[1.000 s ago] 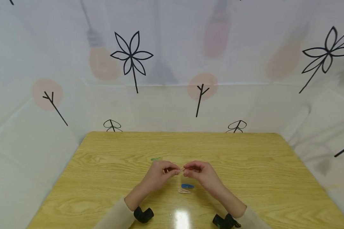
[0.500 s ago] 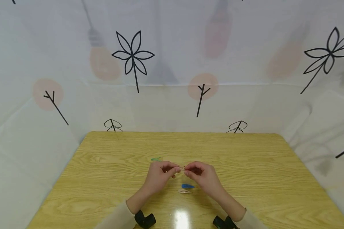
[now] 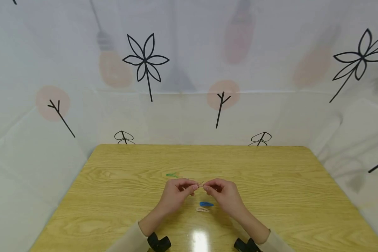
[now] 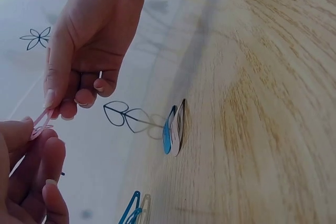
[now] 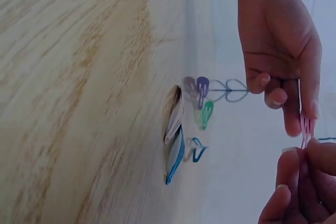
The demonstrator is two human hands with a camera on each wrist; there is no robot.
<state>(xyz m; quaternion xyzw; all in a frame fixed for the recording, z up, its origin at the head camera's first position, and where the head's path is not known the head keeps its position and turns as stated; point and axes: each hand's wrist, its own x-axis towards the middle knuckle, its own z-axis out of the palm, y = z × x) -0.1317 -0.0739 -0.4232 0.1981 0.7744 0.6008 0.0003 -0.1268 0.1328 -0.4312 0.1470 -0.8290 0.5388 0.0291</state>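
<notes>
Over the middle of the table, my left hand [image 3: 176, 193] and right hand [image 3: 225, 196] meet fingertip to fingertip. A small pink snap hair clip [image 4: 43, 123] is pinched between thumb and finger of both hands, one at each end; its bent arms stand apart in the left wrist view. The right wrist view shows the same pink hair clip [image 5: 306, 127], partly covered by fingertips. On the table just below the hands lie a blue hair clip [image 3: 206, 204] and, nearer me, a pale pink hair clip [image 3: 203, 209], side by side.
A green hair clip [image 3: 171, 174] lies beyond my left hand. In the right wrist view a purple hair clip [image 5: 202, 90] and another blue clip [image 5: 198, 150] appear farther off. The wooden table [image 3: 271, 182] ends at a white patterned cloth [image 3: 182, 115].
Both hands have stayed nearly in place. The right fingertips have shifted slightly on the pink hair clip, and more of the green clip shows behind the left hand.
</notes>
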